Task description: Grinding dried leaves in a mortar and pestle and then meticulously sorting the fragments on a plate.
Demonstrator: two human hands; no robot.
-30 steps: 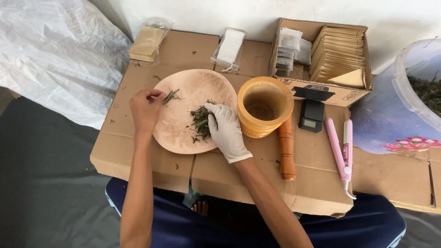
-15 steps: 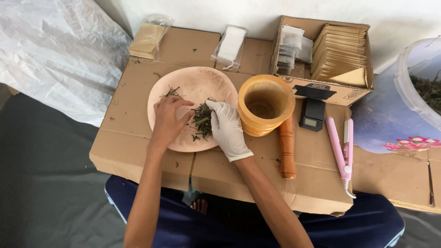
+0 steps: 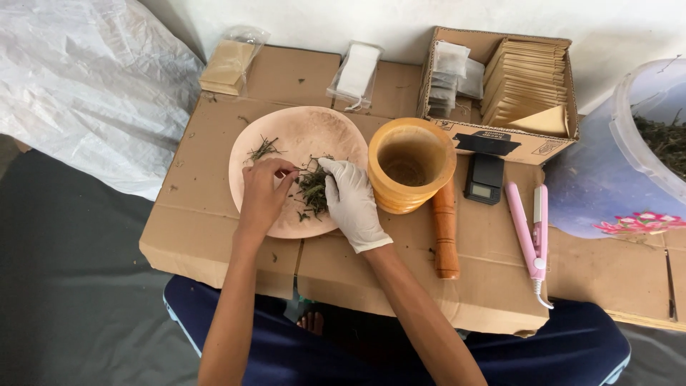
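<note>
Fingertips of the bare left hand (image 3: 263, 194) pinch dried herbs (image 3: 312, 189) on the plate (image 3: 314, 132). Beside them, the gloved right hand (image 3: 353, 204) rests loosely curled on the pile, grasping nothing visible. Right of the fingers stands a mortar (image 3: 411, 164).

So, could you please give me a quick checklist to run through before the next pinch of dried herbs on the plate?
1. Left hand fingers at the main herb pile: ok.
2. Gloved right hand resting beside the pile: ok.
3. Plate flat on the cardboard: ok.
4. Small sorted tuft apart from the pile: ok.
5. Wooden mortar upright beside the plate: ok.
6. Stem pinched between left fingers: cannot tell.
</note>
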